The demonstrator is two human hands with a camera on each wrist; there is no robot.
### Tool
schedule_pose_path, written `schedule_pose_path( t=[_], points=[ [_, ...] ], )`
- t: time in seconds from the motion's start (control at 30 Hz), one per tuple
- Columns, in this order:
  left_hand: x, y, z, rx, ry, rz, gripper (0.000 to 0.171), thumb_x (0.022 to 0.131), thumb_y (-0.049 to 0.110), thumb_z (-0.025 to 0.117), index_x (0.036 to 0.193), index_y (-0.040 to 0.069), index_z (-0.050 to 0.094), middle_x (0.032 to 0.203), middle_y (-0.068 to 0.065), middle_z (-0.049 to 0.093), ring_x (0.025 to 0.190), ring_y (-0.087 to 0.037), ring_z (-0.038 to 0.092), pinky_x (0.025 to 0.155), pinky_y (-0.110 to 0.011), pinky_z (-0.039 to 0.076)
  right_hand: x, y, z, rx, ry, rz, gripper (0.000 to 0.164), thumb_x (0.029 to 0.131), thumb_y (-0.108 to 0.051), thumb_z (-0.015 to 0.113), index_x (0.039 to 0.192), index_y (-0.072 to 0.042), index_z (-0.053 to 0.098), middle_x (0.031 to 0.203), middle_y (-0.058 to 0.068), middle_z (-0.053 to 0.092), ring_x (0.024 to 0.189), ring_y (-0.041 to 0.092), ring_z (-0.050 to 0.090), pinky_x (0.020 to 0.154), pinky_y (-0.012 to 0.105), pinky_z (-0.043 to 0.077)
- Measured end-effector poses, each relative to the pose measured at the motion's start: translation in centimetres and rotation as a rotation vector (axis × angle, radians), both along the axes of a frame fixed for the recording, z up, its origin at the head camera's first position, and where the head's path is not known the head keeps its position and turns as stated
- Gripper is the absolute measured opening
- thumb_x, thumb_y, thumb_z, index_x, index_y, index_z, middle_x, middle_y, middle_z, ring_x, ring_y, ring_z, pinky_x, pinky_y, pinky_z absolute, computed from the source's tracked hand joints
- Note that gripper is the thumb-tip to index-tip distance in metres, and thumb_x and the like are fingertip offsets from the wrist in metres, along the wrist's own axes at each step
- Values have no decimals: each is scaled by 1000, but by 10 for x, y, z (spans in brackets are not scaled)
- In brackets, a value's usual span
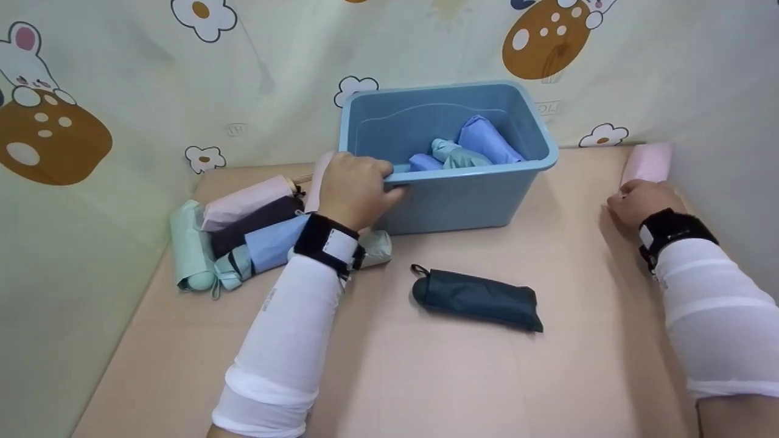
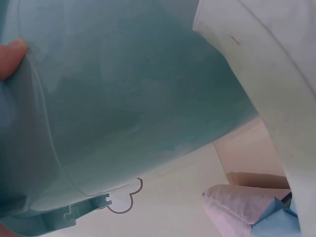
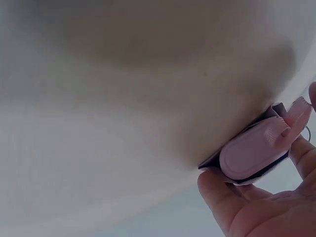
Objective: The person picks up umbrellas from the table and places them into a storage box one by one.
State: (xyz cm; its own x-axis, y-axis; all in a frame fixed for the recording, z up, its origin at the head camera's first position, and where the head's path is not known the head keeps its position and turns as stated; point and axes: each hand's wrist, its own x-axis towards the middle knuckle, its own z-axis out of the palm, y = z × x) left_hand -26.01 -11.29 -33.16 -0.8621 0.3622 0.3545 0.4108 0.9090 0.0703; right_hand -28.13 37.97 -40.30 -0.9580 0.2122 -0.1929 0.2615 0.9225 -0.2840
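Note:
My left hand (image 1: 353, 188) grips the near left corner of the blue plastic bin's rim (image 1: 475, 175), fingers curled over the edge. Inside the bin lie a blue folded umbrella (image 1: 490, 141), a teal one (image 1: 459, 157) and another blue piece partly hidden by the rim. Far to the right, by the wall, my right hand (image 1: 648, 202) holds a pink folded umbrella (image 1: 649, 161). The right wrist view shows fingers and thumb around the pink umbrella's handle end (image 3: 252, 153), which has a pink strap.
A dark folded umbrella (image 1: 478, 299) lies on the table in front of the bin. Left of the bin lie several more, among them a mint one (image 1: 192, 243), a pink one (image 1: 249, 202) and a light blue one (image 1: 277, 242). Patterned cloth (image 1: 274, 79) covers the wall behind.

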Motion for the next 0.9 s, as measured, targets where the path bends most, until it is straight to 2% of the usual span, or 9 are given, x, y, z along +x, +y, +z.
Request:
schedule_pose_path(
  t=[0.1, 0.2, 0.27, 0.33, 0.47, 0.53, 0.6, 0.77, 0.9],
  points=[
    [0, 1, 1, -7, -5, 0, 43, 95, 50, 70, 75, 14, 62, 73, -4, 67, 72, -25, 60, 86, -46, 48, 3, 2, 5, 10, -1, 13, 55, 104, -37, 47, 133, 8, 58, 127, 40, 57, 110, 53, 51, 99, 66, 45],
    [0, 1, 2, -11, -12, 0, 43, 95, 52, 70, 77, 14, 63, 74, -4, 67, 73, -25, 60, 87, -46, 48, 5, 3, 11, 19, 8, 12, 47, 103, -36, 50, 106, 7, 69, 106, 34, 64, 93, 46, 56, 80, 54, 50],
    [0, 0, 2, -13, -10, 1, 42, 95, 52, 70, 77, 14, 63, 74, -4, 66, 73, -25, 60, 87, -46, 48, 8, 4, 15, 38, 10, 20, 46, 102, -35, 51, 86, 3, 70, 91, 28, 66, 83, 42, 58, 69, 45, 48],
    [0, 0, 1, -13, -3, -2, 43, 94, 51, 70, 75, 14, 61, 73, -4, 66, 72, -25, 60, 87, -46, 48, 11, 5, 18, 48, -3, 18, 47, 100, -37, 54, 74, 0, 67, 80, 23, 67, 76, 38, 61, 65, 38, 45],
    [-1, 0, 0, -8, 14, -11, 43, 93, 50, 71, 73, 14, 59, 72, -5, 67, 71, -26, 62, 86, -46, 48, 16, 5, 22, -10, -28, -24, 49, 94, -36, 67, 91, 12, 60, 75, 21, 67, 70, 34, 64, 62, 37, 47],
    [-1, 0, 0, -4, 16, -12, 42, 93, 49, 71, 73, 14, 59, 72, -4, 67, 71, -26, 62, 85, -46, 48, 18, 5, 22, -60, -38, -64, 58, 90, -34, 74, 106, 17, 51, 84, 24, 63, 70, 34, 63, 61, 38, 50],
    [-1, 0, 0, -1, 15, -11, 42, 93, 49, 71, 73, 15, 59, 72, -4, 67, 71, -26, 61, 85, -46, 48, 18, 4, 19, -71, -50, -80, 63, 87, -30, 76, 112, 18, 44, 88, 27, 60, 70, 34, 62, 59, 38, 50],
    [-1, 1, 0, 16, -5, -8, 42, 94, 49, 71, 73, 15, 59, 72, -3, 64, 71, -25, 58, 85, -46, 47, 11, 8, 16, -40, -72, -14, 60, 82, -25, 75, 111, 18, 45, 94, 31, 57, 80, 40, 58, 64, 40, 49],
    [-1, 1, 1, 19, -13, 0, 43, 94, 50, 71, 72, 15, 58, 71, -3, 63, 71, -25, 57, 86, -46, 47, 8, 12, 15, -85, -48, -7, 61, 80, -26, 76, 113, 17, 47, 97, 30, 59, 85, 41, 58, 66, 39, 48]
  ],
)
